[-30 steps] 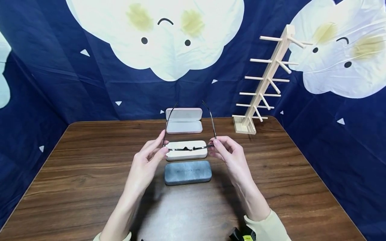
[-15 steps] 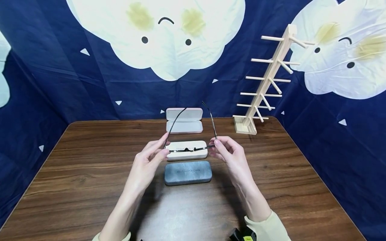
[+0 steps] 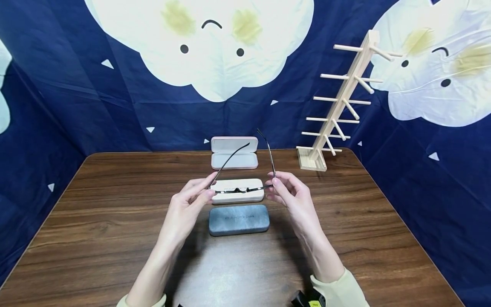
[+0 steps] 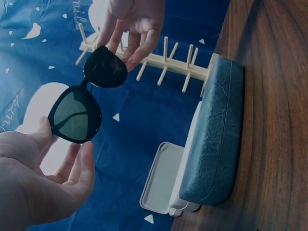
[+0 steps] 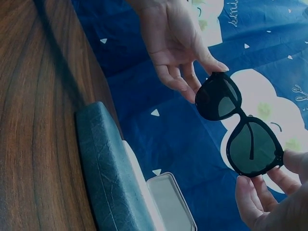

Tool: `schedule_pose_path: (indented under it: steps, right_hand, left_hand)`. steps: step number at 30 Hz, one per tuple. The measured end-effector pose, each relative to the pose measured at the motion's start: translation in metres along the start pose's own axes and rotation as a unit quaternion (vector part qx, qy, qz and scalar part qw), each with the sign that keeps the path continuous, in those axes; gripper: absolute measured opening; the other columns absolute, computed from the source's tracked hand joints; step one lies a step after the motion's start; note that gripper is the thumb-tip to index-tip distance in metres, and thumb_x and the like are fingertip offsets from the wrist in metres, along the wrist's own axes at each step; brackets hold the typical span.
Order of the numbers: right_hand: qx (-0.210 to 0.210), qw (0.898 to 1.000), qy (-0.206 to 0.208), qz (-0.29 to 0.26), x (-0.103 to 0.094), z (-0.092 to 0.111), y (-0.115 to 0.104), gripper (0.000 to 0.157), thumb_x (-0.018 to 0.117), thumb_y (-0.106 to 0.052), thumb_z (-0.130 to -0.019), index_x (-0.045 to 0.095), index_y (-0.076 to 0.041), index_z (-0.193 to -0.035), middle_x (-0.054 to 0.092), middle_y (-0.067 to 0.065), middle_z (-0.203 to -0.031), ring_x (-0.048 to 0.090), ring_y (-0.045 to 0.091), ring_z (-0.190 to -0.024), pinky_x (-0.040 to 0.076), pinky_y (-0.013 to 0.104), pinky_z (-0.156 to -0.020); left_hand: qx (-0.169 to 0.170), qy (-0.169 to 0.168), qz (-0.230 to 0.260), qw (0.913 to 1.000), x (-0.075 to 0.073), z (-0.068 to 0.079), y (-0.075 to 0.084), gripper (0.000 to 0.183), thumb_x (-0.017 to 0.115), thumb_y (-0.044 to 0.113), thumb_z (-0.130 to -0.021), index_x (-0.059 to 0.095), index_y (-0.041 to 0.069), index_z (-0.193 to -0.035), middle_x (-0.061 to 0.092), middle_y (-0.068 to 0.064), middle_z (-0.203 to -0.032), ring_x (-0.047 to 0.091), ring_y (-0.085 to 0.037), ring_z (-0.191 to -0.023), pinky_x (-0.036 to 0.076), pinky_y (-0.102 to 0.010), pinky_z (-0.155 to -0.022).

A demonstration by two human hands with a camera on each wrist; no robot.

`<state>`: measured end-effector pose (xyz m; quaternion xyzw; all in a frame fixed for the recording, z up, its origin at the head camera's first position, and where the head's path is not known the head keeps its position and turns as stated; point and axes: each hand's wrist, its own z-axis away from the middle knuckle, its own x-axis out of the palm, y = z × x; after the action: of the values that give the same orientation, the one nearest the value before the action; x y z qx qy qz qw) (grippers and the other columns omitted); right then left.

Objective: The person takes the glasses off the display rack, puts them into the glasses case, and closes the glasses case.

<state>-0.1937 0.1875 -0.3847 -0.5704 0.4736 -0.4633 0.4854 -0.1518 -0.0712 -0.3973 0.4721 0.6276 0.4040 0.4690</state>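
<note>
A pair of black sunglasses [image 3: 226,192] with dark green lenses is held level above the cases, lenses facing me. My left hand [image 3: 186,205] pinches the left end of the frame at the hinge, its index finger along the left temple [image 3: 232,156], which slants inward to the right. At the other hinge, my right hand [image 3: 292,198] pinches the frame between thumb and fingers, and the right temple [image 3: 270,150] points away nearly straight. Both lenses show whole in the left wrist view, where the sunglasses [image 4: 77,115] hang between the two hands.
Below the sunglasses lie a closed white glasses case [image 3: 238,198] and a closed blue case [image 3: 239,220]. Behind them an open pink-edged case [image 3: 235,161] stands near the table's back edge. A wooden peg rack [image 3: 339,100] rises at the back right, before a blue cloth [image 3: 115,106].
The left temple has swung inward, its tip moving right from the left edge of the open case to near its right side. The right temple and both hands stay nearly still.
</note>
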Motion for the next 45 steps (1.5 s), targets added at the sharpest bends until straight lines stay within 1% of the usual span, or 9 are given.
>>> schedule_pose_path:
  steps: [3, 5, 9, 13, 17, 24, 31, 36, 45]
  right_hand:
    - [0.001, 1.0, 0.0, 0.003, -0.0001, -0.0001, -0.0001, 0.033, 0.06, -0.013, -0.104, 0.06, 0.002, -0.134, 0.073, 0.0, -0.102, 0.073, 0.013, -0.09, 0.063, 0.037, -0.087]
    - [0.001, 1.0, -0.001, 0.005, -0.0001, -0.0004, 0.0, 0.034, 0.059, -0.013, -0.105, 0.06, -0.001, -0.136, 0.072, -0.003, -0.102, 0.073, 0.013, -0.091, 0.063, 0.037, -0.088]
    - [0.002, 1.0, -0.001, 0.009, -0.0005, -0.001, -0.0005, 0.036, 0.059, -0.013, -0.105, 0.059, -0.006, -0.14, 0.071, 0.0, -0.107, 0.073, 0.016, -0.094, 0.063, 0.037, -0.088]
    - [0.005, 1.0, -0.002, 0.017, -0.0007, -0.001, -0.0012, 0.038, 0.058, -0.014, -0.106, 0.058, -0.01, -0.143, 0.07, 0.007, -0.116, 0.072, 0.019, -0.097, 0.063, 0.036, -0.089]
    - [0.007, 1.0, -0.002, 0.022, -0.0005, -0.0007, -0.0015, 0.041, 0.057, -0.013, -0.106, 0.056, -0.011, -0.147, 0.069, 0.016, -0.123, 0.071, 0.022, -0.101, 0.063, 0.037, -0.09]
    - [-0.004, 0.999, -0.001, 0.042, 0.0007, -0.0003, -0.001, 0.047, 0.063, -0.009, -0.102, 0.056, -0.012, -0.148, 0.07, 0.014, -0.122, 0.074, 0.013, -0.095, 0.063, 0.037, -0.09]
    - [-0.011, 0.998, 0.004, 0.059, 0.0005, 0.0, 0.0006, 0.048, 0.065, -0.007, -0.1, 0.057, -0.013, -0.147, 0.068, 0.022, -0.129, 0.074, 0.012, -0.094, 0.063, 0.033, -0.088]
    - [-0.01, 0.998, 0.004, 0.068, -0.0004, 0.0001, 0.0011, 0.049, 0.066, -0.008, -0.099, 0.058, -0.015, -0.147, 0.065, 0.021, -0.135, 0.074, 0.012, -0.093, 0.063, 0.032, -0.088]
    - [-0.016, 0.997, -0.003, 0.08, -0.0022, -0.0007, 0.0025, 0.05, 0.068, -0.008, -0.098, 0.058, -0.015, -0.147, 0.062, 0.014, -0.139, 0.075, 0.01, -0.088, 0.062, 0.031, -0.088]
  left_hand:
    - [-0.002, -0.001, -0.004, 1.0, -0.0002, 0.0004, 0.0004, 0.039, 0.065, 0.024, -0.102, 0.064, 0.027, -0.141, 0.066, 0.002, -0.129, 0.067, -0.002, -0.091, 0.053, -0.015, -0.087]
    - [-0.001, -0.001, -0.002, 1.0, -0.0003, 0.0001, 0.0002, 0.038, 0.065, 0.024, -0.102, 0.065, 0.028, -0.14, 0.066, -0.003, -0.131, 0.067, -0.002, -0.091, 0.053, -0.015, -0.086]
    - [0.003, 0.0, 0.001, 1.0, 0.0001, -0.0008, -0.0003, 0.037, 0.066, 0.023, -0.102, 0.066, 0.027, -0.139, 0.066, -0.008, -0.132, 0.067, -0.003, -0.091, 0.055, -0.016, -0.086]
    - [0.007, 0.0, -0.006, 1.0, 0.0006, -0.0011, -0.0004, 0.036, 0.066, 0.022, -0.102, 0.067, 0.028, -0.137, 0.066, -0.006, -0.13, 0.067, -0.003, -0.09, 0.055, -0.016, -0.085]
    - [0.01, 0.002, -0.011, 0.9999, 0.0005, -0.0011, -0.0008, 0.035, 0.065, 0.023, -0.102, 0.068, 0.029, -0.136, 0.067, -0.004, -0.13, 0.067, -0.002, -0.09, 0.054, -0.015, -0.086]
    - [0.013, 0.006, -0.024, 0.9996, 0.0, -0.0006, -0.0013, 0.033, 0.066, 0.023, -0.102, 0.069, 0.028, -0.135, 0.067, -0.002, -0.128, 0.067, -0.002, -0.089, 0.052, -0.014, -0.085]
    - [0.013, 0.004, -0.03, 0.9995, -0.0004, -0.0005, -0.002, 0.032, 0.065, 0.023, -0.102, 0.07, 0.027, -0.133, 0.067, 0.0, -0.128, 0.067, -0.003, -0.09, 0.052, -0.015, -0.084]
    - [0.016, 0.001, -0.037, 0.9992, -0.0015, -0.0003, -0.0031, 0.031, 0.065, 0.024, -0.102, 0.071, 0.028, -0.132, 0.067, 0.0, -0.127, 0.067, -0.005, -0.091, 0.051, -0.015, -0.084]
    - [0.018, -0.006, -0.031, 0.9993, -0.0026, -0.0013, -0.0052, 0.029, 0.066, 0.021, -0.102, 0.073, 0.021, -0.13, 0.067, -0.001, -0.127, 0.067, -0.003, -0.089, 0.052, -0.016, -0.082]
